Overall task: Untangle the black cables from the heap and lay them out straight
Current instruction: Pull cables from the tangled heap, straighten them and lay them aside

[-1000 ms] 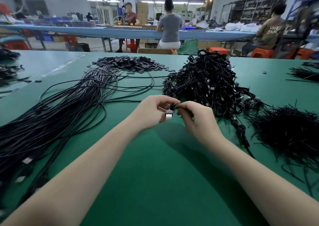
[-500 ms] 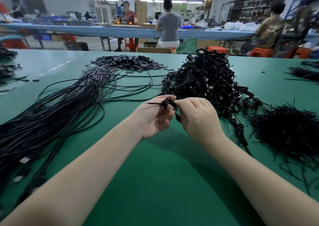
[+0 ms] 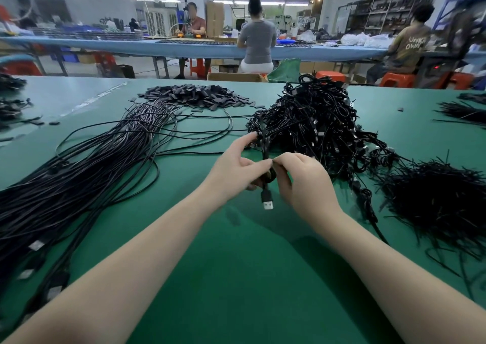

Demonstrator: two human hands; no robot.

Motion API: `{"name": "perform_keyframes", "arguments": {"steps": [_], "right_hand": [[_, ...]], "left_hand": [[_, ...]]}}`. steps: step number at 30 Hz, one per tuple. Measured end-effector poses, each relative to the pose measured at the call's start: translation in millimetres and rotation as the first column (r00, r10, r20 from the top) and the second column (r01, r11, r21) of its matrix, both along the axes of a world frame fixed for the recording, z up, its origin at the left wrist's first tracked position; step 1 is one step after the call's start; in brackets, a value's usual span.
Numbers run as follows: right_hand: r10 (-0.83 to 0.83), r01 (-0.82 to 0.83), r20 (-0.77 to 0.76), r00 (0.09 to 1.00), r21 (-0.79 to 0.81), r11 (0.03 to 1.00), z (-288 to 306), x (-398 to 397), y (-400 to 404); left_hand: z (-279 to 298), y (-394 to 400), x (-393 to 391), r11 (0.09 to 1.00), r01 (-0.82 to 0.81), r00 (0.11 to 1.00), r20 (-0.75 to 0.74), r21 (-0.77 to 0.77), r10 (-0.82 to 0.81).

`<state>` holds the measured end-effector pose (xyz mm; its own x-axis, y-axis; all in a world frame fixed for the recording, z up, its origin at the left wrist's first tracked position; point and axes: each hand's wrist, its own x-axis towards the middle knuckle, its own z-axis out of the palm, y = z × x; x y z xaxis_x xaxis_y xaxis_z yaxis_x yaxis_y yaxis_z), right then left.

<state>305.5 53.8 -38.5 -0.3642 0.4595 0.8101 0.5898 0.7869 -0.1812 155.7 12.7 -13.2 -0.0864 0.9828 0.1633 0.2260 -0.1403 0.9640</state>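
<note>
A tall heap of tangled black cables (image 3: 313, 123) sits at the middle right of the green table (image 3: 236, 278). In front of it, my left hand (image 3: 234, 171) and my right hand (image 3: 305, 183) hold one small coiled black cable (image 3: 267, 175) between them. My left hand pinches its upper part near the heap; my right hand pinches the coil with thumb and forefinger. The cable's USB plug (image 3: 267, 201) hangs below the hands. A long bundle of straightened black cables (image 3: 79, 180) runs along the left.
A pile of small black sleeves (image 3: 194, 96) lies at the back of the table. A mound of thin black ties (image 3: 441, 201) lies at the right, more ties (image 3: 465, 112) farther back. Three people sit at a blue bench (image 3: 210, 49) behind.
The hands rose a little toward the heap. The bundled cable turned upright, so its USB plug now hangs down below the hands. My left forefinger now reaches up along the cable.
</note>
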Motion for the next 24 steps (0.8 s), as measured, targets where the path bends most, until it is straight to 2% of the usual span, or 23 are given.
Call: {"name": "perform_keyframes", "arguments": {"steps": [1, 2, 3, 4, 5, 6, 7, 10, 12, 16, 20, 24], "right_hand": [[-0.035, 0.032, 0.051, 0.998, 0.060, 0.998, 0.1, 1.7, -0.4], [-0.078, 0.064, 0.100, 0.992, 0.135, 0.989, 0.5, 3.5, -0.5], [-0.114, 0.086, 0.130, 0.985, 0.203, 0.975, 1.1, 4.6, -0.2], [-0.136, 0.101, 0.134, 0.982, 0.242, 0.965, 1.8, 4.9, 0.1], [-0.145, 0.113, 0.117, 0.982, 0.246, 0.963, 2.5, 4.1, -0.1], [-0.143, 0.120, 0.093, 0.985, 0.220, 0.968, 3.3, 2.6, -0.9], [-0.135, 0.120, 0.072, 0.988, 0.178, 0.977, 3.7, 1.2, -1.9], [-0.124, 0.121, 0.042, 0.991, 0.064, 0.991, 1.0, 0.2, -2.5], [-0.114, 0.114, 0.032, 0.993, 0.011, 0.993, 0.0, 1.8, -1.7], [-0.090, 0.091, 0.027, 0.996, -0.055, 0.994, -0.8, 2.7, -2.8], [-0.071, 0.077, 0.076, 0.995, -0.082, 0.994, -1.7, 3.5, -2.1], [-0.083, 0.084, 0.061, 0.995, -0.016, 0.996, -2.6, 1.5, -1.0]], "left_hand": [[1.7, 0.9, 2.5, 0.991, 0.045, 0.977, 0.214, -0.130, -0.017], [5.3, 0.5, 5.3, 0.966, 0.107, 0.900, 0.436, -0.237, 0.007], [8.0, 0.3, 5.9, 0.943, 0.155, 0.819, 0.572, -0.293, 0.043], [11.5, -1.4, 6.2, 0.938, 0.194, 0.765, 0.643, -0.288, 0.039], [11.6, -1.0, 4.8, 0.941, 0.216, 0.767, 0.642, -0.261, 0.002], [11.4, -0.9, 4.3, 0.952, 0.203, 0.791, 0.612, -0.230, -0.021], [10.0, -0.3, 4.1, 0.970, 0.158, 0.861, 0.507, -0.184, -0.044], [3.9, -0.1, 0.5, 0.997, 0.075, 0.992, 0.107, -0.036, -0.071], [-1.9, 2.5, -5.6, 0.995, 0.047, 0.983, -0.183, 0.091, -0.029], [-10.2, 6.7, -12.8, 0.951, 0.028, 0.893, -0.435, 0.307, 0.114], [-17.4, 11.2, -16.6, 0.927, 0.044, 0.845, -0.509, 0.373, 0.165], [-20.1, 9.9, -12.3, 0.939, -0.009, 0.903, -0.400, 0.344, 0.155]]}}
